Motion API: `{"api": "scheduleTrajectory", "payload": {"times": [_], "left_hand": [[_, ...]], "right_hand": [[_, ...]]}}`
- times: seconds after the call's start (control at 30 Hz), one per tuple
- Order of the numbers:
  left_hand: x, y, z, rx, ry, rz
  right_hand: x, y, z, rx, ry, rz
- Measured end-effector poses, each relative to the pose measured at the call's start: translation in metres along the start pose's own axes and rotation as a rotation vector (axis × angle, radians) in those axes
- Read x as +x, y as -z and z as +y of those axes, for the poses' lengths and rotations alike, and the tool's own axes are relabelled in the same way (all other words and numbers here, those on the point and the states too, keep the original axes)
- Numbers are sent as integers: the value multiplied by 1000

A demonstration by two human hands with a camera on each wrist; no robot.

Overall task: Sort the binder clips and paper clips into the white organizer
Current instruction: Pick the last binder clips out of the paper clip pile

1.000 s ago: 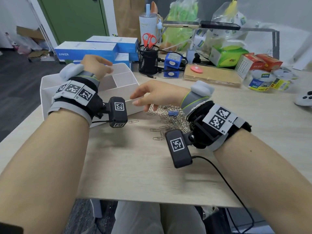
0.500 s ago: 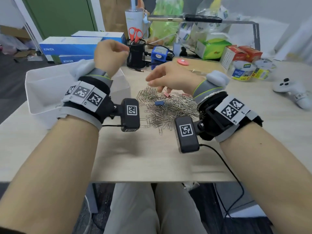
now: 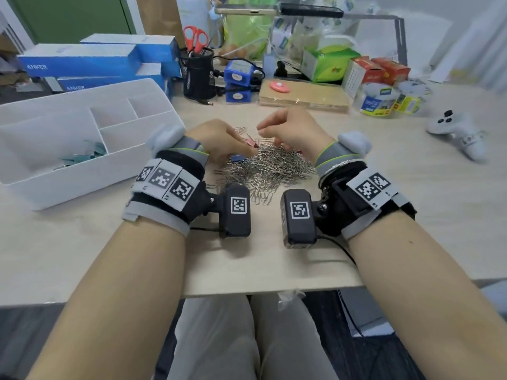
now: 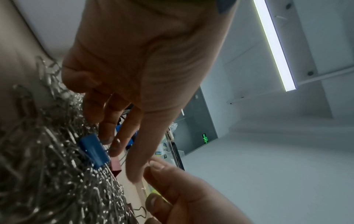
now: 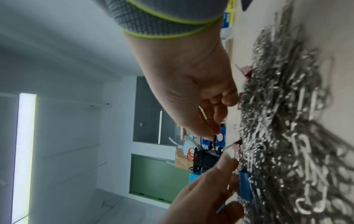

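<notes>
On the left we see the white organizer [image 3: 82, 171], of smooth plastic, with straight thin walls that divide it into several compartments. In the near left compartment lie some teal binder clips [image 3: 87, 154]. Behind it stand long blue cardboard boxes [image 3: 82, 61], and a black mesh cup [image 3: 199, 74] with red-handled scissors [image 3: 195, 37].

The organizer stands on a desk [image 3: 82, 256] of pale wood grain. Near the middle of the desk lies a heap of paper clips [image 3: 270, 168], thin bent silver wire, shiny and tangled. Both hands are over the far side of this heap and hide part of it. Our left hand [image 3: 219, 141] has its fingers bent down to the heap, with the fingertips [image 4: 111, 141] just beside a blue binder clip [image 4: 93, 151], a small folded metal piece; we cannot tell if they grip it. A pink binder clip [image 3: 252, 144] lies between the two hands. Our right hand [image 3: 293, 127] has curled fingers above the heap, and we cannot tell if it pinches something.

Further right there are green and red cartons [image 3: 356, 67], and a white game controller [image 3: 455, 133].
</notes>
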State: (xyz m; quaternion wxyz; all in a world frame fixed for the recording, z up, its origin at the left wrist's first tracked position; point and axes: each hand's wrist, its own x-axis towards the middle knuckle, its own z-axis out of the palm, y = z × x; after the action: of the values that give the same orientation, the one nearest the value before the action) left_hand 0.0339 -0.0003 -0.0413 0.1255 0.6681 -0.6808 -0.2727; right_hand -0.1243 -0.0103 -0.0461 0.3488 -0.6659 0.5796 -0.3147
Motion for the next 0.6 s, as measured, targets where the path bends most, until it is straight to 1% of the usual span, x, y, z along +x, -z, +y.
{"api": "scheduleTrajectory", "payload": {"times": [0.03, 0.1, 0.23, 0.3, 0.5, 0.6], "left_hand": [[0, 0, -1, 24, -2, -29], [1, 1, -5, -1, 3, -49], [1, 1, -13, -45, 15, -28], [1, -1, -17, -126, 8, -19], [1, 0, -20, -396, -24, 135], [2, 1, -18, -499, -11, 140]], "right_hand": [[2, 0, 3, 25, -6, 11], [3, 1, 5, 39, -10, 28], [3, 8, 4, 69, 4, 72], [2, 8, 5, 71, 10, 73], [-1, 5, 6, 68, 7, 54], [-1, 5, 6, 64, 1, 66]]}}
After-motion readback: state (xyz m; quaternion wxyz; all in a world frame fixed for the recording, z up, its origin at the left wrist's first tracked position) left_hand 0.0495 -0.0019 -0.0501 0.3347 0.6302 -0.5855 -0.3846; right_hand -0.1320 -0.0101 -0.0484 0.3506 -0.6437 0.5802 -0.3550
